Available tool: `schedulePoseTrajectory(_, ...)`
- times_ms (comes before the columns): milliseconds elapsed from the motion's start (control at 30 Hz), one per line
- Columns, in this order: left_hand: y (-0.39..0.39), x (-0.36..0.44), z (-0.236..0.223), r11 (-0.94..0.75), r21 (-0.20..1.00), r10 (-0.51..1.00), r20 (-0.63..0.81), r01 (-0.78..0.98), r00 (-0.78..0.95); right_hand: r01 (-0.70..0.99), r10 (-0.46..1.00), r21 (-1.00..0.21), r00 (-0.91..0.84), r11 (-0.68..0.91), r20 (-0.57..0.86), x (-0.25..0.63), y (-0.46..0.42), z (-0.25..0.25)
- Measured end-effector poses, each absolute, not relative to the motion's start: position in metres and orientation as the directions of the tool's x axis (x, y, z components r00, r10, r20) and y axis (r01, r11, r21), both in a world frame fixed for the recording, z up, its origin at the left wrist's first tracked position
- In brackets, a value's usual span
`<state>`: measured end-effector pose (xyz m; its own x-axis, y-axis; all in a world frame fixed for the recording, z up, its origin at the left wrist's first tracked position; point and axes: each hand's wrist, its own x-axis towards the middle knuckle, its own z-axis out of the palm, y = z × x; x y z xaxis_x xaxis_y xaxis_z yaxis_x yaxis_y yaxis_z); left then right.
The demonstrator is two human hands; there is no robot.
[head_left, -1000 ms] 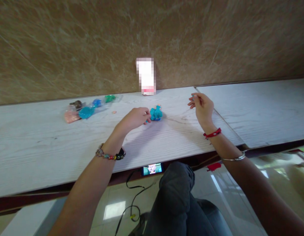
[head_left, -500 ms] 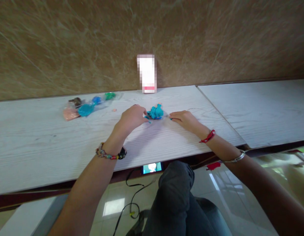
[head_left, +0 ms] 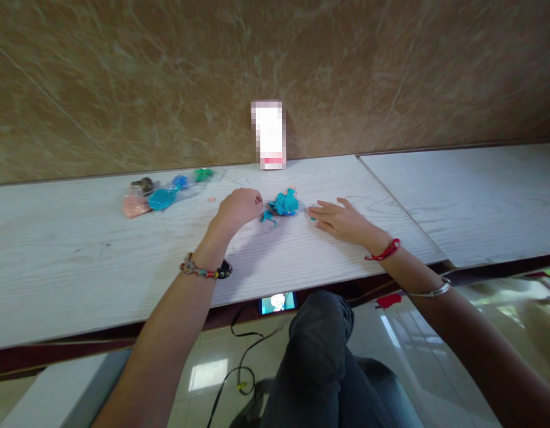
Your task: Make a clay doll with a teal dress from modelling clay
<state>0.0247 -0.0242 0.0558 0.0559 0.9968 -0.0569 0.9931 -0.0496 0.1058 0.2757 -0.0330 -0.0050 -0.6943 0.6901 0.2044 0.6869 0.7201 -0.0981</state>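
A turquoise modelling-clay figure point(head_left: 285, 203) rests on the white table, with darker blue at its base and a little pink at its top. Just left of it is my left hand point(head_left: 239, 209), its fingers curled together; whatever they may hold is hidden. A thin, curled strip of turquoise clay point(head_left: 268, 217) lies below those fingertips, apart from them. To the right of the figure, my right hand point(head_left: 344, 222) is open, fingers spread low over the table. A tiny turquoise clay bit point(head_left: 313, 219) shows by its fingertips.
Clear-wrapped clay lumps lie to the left: pink point(head_left: 136, 206), turquoise point(head_left: 161, 200), brown point(head_left: 145, 185), blue point(head_left: 180, 182) and green point(head_left: 204, 175). A small pink bit point(head_left: 211, 200) sits nearby. A bright, pixelated upright phone-shaped object point(head_left: 269, 135) leans on the wall. Below the edge is a lit phone point(head_left: 278, 302).
My left hand has let go of the turquoise strip, which now lies by the figure. My right hand's fingers have spread apart. The whole view has shifted slightly.
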Motion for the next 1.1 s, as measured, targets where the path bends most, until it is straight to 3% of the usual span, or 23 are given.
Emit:
schedulePoseTrajectory(233,-0.018,0.019,0.054,0.006,0.104,0.998,-0.065,0.995,0.001,0.654,0.679,-0.196,-0.671,0.731,0.298,0.278,-0.029,-0.006)
schedulePoseTrajectory(433,-0.016,0.017,0.048,0.007,0.125,0.999,-0.048,0.992,-0.001,0.623,0.649,-0.188,-0.747,0.759,0.145,0.278,-0.037,-0.007)
schedulePoseTrajectory(600,-0.014,0.014,0.048,0.011,0.121,0.998,-0.068,0.993,-0.003,0.680,0.718,-0.232,-0.672,0.695,0.183,0.281,-0.039,-0.008)
schedulePoseTrajectory(800,-0.015,0.015,0.050,0.019,0.127,0.997,-0.074,0.992,-0.009,0.666,0.685,-0.161,-0.716,0.728,0.138,0.285,-0.042,-0.011)
schedulePoseTrajectory(967,-0.015,0.014,0.050,0.012,0.135,0.997,-0.074,0.991,-0.002,0.715,0.740,-0.193,-0.638,0.672,0.213,0.286,-0.043,-0.013)
schedulePoseTrajectory(1100,-0.014,0.013,0.049,0.017,0.128,0.998,-0.064,0.992,-0.009,0.678,0.691,-0.136,-0.709,0.723,0.141,0.286,-0.045,-0.013)
